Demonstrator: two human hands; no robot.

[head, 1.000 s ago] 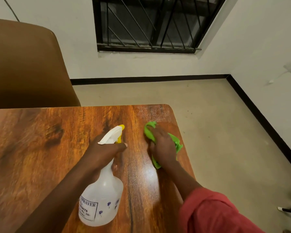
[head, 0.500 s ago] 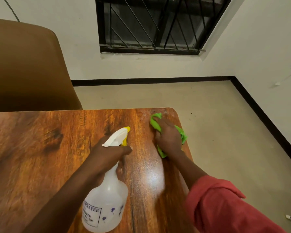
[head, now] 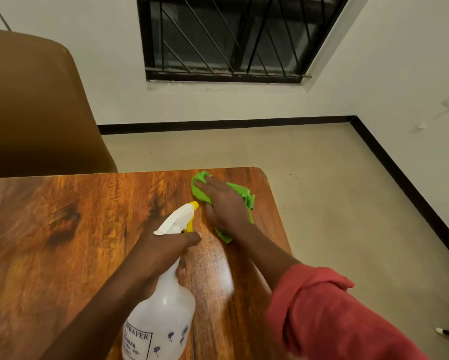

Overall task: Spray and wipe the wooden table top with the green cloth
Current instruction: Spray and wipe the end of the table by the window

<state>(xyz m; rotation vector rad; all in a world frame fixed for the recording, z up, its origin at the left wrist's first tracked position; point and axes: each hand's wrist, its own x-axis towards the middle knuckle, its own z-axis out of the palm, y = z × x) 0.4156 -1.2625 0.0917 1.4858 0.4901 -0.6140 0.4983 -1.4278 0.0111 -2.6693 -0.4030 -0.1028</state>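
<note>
A glossy wooden table top (head: 62,242) fills the lower left of the head view. My right hand (head: 223,206) lies flat on a crumpled green cloth (head: 240,190), pressing it onto the table close to the far right corner. My left hand (head: 163,252) grips the neck of a translucent white spray bottle (head: 161,318) with a white and yellow trigger head (head: 179,219). The nozzle points toward the cloth. A wet sheen shows on the wood between the two hands.
A brown chair back (head: 31,113) stands behind the table's far left edge. Beyond the table's right edge lies beige floor (head: 322,203), with white walls and a barred window (head: 228,37) behind. A red sleeve (head: 322,313) covers my right forearm.
My right hand has slid the green cloth away from me, toward the table's far right corner. The left hand with the spray bottle has stayed about where it was.
</note>
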